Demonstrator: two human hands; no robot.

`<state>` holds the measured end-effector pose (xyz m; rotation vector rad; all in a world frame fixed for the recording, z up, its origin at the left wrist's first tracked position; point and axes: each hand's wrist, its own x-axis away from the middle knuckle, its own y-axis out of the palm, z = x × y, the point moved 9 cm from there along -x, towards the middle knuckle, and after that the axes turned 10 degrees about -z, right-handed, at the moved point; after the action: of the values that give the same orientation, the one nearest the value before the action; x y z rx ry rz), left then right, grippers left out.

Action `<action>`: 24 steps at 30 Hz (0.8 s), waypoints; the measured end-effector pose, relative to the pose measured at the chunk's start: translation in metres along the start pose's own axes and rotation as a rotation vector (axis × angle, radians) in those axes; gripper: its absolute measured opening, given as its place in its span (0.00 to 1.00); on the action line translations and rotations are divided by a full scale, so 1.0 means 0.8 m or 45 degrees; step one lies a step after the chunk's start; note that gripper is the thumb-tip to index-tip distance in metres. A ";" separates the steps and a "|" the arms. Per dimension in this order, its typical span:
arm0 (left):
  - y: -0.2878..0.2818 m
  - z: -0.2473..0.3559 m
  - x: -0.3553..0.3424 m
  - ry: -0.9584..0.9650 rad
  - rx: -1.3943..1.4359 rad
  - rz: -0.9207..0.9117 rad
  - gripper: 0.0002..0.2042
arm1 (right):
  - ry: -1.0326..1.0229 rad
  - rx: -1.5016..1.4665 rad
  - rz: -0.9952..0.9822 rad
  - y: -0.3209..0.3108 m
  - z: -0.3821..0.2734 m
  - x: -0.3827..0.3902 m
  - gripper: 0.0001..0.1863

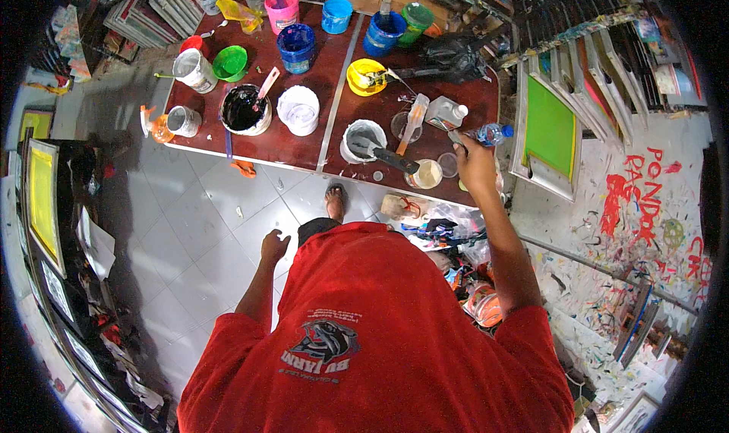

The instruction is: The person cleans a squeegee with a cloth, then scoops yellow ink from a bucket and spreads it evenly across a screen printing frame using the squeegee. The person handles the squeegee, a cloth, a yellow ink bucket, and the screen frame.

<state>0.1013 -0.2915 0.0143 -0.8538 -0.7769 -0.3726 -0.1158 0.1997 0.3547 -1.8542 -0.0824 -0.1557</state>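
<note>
We see the right arm reaching forward over the brown table (304, 149), its elbow slightly bent and the right hand (477, 166) tipped downward with the fingers drawn in. The left arm hangs beside the body, and the left hand (276, 245) is well apart from its partner, fingers loosely curled, thumb apart from them, nothing visible in it.

A small grey piece (455, 137) shows at the right fingertips; we cannot tell what it is or whether the fingers grip it or only touch it. The left palm is turned out of our sight, and the red shirt (425, 304) hides the waist and most of the legs.

The grey piece lies ahead of both hands, far from the left. Just beyond it stands a translucent jug (443, 114); a blue-capped bottle (486, 135) lies to its right, and a cream-filled tub (425, 184) sits left of the right hand.
</note>
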 end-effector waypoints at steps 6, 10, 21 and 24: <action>-0.015 0.017 -0.015 0.056 -0.080 -0.014 0.24 | 0.188 -0.758 -0.107 0.052 0.063 0.014 0.15; -0.027 0.024 -0.023 0.053 -0.108 -0.034 0.24 | 0.383 -1.242 -0.246 0.084 0.065 0.029 0.15; -0.053 0.020 -0.016 0.055 -0.113 -0.013 0.24 | 0.202 -1.413 -0.200 0.116 0.071 0.032 0.14; -0.058 0.014 -0.008 0.052 -0.134 -0.002 0.23 | 0.190 -1.312 -0.250 0.103 0.069 0.031 0.14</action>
<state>0.0646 -0.3114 0.0388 -0.9414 -0.7252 -0.4336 -0.0766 0.2286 0.2646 -2.8500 -0.0882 -0.5502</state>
